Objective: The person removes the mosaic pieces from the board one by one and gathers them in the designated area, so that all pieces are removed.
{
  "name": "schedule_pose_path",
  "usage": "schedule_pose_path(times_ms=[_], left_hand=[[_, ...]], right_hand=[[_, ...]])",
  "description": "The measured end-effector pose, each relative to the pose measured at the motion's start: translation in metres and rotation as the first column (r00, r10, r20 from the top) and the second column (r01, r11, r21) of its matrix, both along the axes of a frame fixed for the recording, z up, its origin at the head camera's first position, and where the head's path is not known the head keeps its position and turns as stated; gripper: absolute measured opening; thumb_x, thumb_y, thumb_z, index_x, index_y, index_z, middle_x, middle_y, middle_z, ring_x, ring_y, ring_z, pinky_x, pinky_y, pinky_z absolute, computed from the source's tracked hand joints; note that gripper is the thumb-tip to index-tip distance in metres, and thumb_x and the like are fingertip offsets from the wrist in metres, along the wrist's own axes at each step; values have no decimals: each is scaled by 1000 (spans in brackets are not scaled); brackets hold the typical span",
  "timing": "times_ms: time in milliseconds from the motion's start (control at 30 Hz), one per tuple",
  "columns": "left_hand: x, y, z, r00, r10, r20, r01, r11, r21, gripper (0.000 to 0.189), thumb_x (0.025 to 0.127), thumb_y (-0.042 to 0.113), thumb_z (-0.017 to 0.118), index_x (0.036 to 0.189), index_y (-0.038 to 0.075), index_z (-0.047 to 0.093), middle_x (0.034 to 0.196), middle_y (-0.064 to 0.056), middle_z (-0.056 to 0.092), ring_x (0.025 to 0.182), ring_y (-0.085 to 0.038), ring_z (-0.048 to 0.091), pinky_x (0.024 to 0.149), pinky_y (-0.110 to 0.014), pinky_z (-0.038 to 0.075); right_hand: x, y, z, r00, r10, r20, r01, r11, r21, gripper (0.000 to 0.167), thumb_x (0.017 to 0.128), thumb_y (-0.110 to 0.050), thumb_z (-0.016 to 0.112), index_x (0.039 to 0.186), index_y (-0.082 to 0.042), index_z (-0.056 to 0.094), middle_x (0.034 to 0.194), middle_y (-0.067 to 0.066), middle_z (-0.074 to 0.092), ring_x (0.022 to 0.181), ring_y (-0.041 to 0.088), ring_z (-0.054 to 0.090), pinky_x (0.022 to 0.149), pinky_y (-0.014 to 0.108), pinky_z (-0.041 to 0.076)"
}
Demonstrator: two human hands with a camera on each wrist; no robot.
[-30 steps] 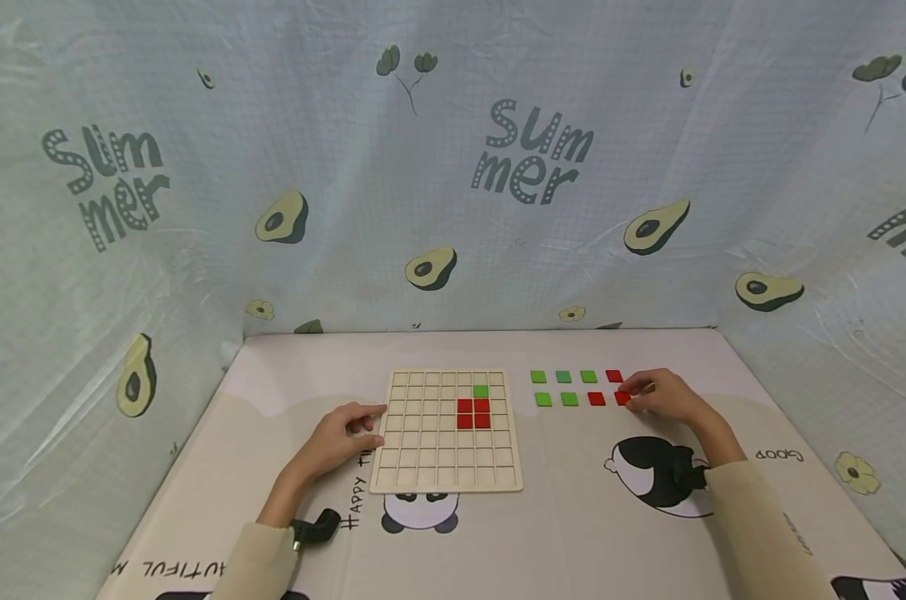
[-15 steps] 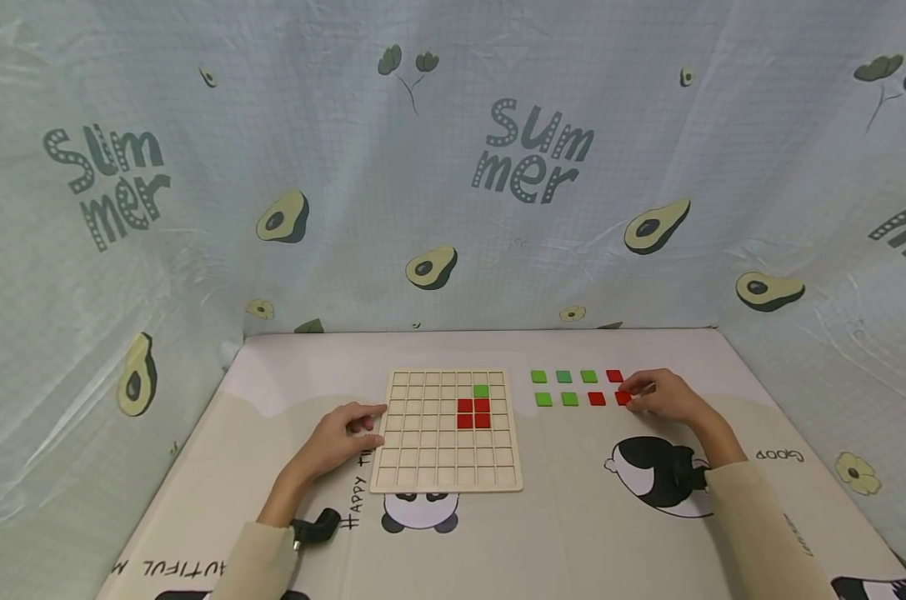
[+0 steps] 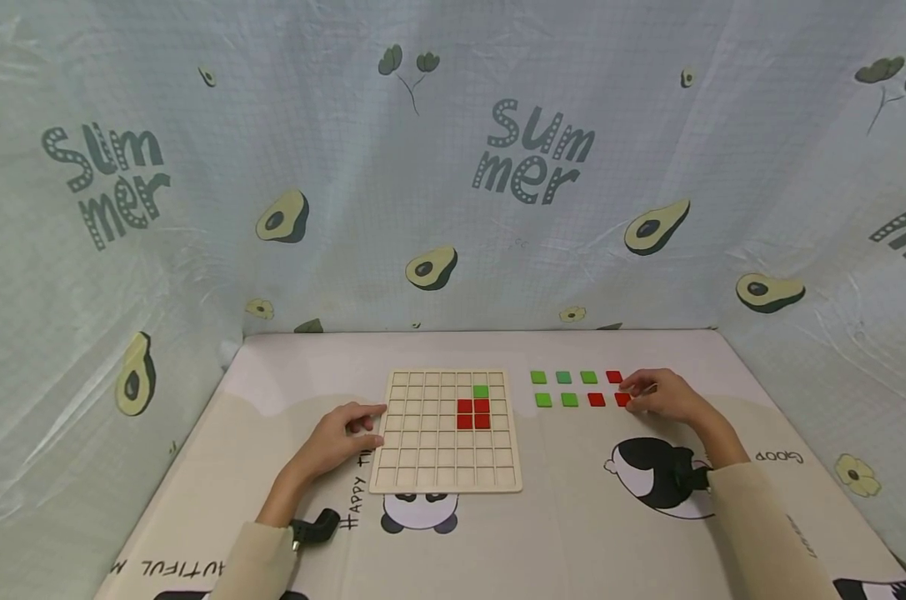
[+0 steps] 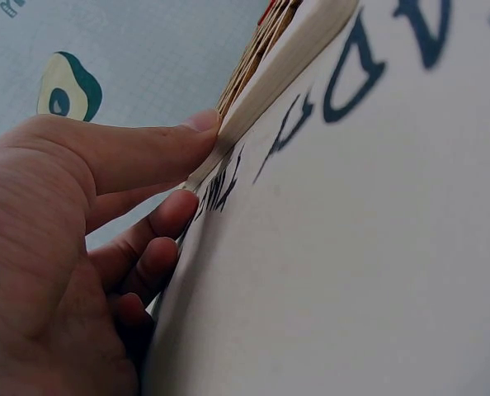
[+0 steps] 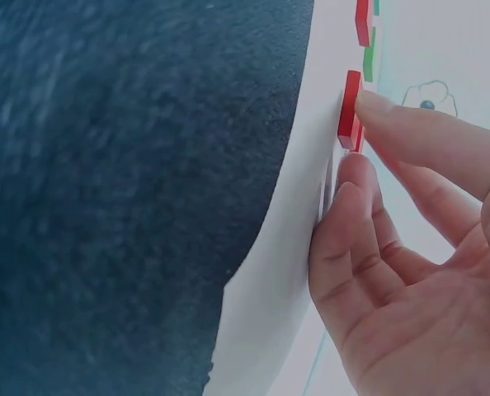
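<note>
Currently the right hand (image 3: 666, 398) apparently pinches the red tile (image 3: 622, 399) at the right end of the near row on the surface, while the left hand (image 3: 340, 437), fingers loosely curled, touches the grid board (image 3: 448, 467) edge.

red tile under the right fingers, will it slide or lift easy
The red tile looks thin, flat and stiff, so probably light. It lies flat on the smooth mat, so it likely slides before lifting. The right hand touches its edge; tipping it up may help.
</note>
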State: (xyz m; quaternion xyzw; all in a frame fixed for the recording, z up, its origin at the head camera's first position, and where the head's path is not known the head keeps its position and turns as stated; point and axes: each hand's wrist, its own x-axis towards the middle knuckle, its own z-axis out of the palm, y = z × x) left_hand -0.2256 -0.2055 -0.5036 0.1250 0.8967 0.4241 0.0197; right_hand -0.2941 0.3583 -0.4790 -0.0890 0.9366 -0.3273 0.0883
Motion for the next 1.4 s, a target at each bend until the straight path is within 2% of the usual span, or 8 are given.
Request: schedule_pose_path(times_ms=[200,433,633,900,1267,1400], left_hand=[[0,0,0,1000,-6,-6,6,1000,2,51,89,21,79,136,6,67,98,-4,60,89,-18,49,78,-27,39],[1,0,0,1000,-1,-4,1,1000,-1,51,89,21,79,137,6,67,98,-4,60,89,-18,49,79,-27,39],[1,1,1,1000,-1,4,1,1000,3,52,89,21,79,137,7,67,98,-4,60,89,-18,49,79,-27,39],[1,-1,-1,1000,11,5,-11,1000,2,51,89,22,79,136,8,67,99,-4,61,90,-18,49,80,-28,39],[0,0,-2,1000,12,7,-12,1000,1,51,88,22,80,135,8,68,97,-3,60,90,-18,49,79,-29,38],[0,0,-1,1000,11,8,-11,1000,3,51,88,22,80,136,8,68,97,-3,60,89,-18,49,79,-29,39]], right_hand=[[5,-5,3,1000,-18,-7,17,1000,-20,34,89,-11,75,120,2,69,106,17,66,95,27,61,73,31,54],[3,-26,5,998,40,-47,-43,998,-53,29,93,-10,72,119,2,70,103,15,65,86,22,62,68,30,53],[0,-50,9,995,58,-79,-62,997,-47,28,93,-12,72,119,-1,71,106,14,68,82,19,61,68,29,50],[-4,-86,11,982,143,-122,-152,986,-73,28,91,-12,75,118,-3,73,106,14,69,80,17,60,65,29,50],[-6,-134,11,964,215,-159,-235,964,-121,28,90,-12,77,116,-2,73,106,17,70,78,15,60,64,27,49],[-7,-153,12,961,226,-159,-247,961,-124,27,90,-12,77,115,-3,74,106,14,70,79,16,59,64,27,50]])
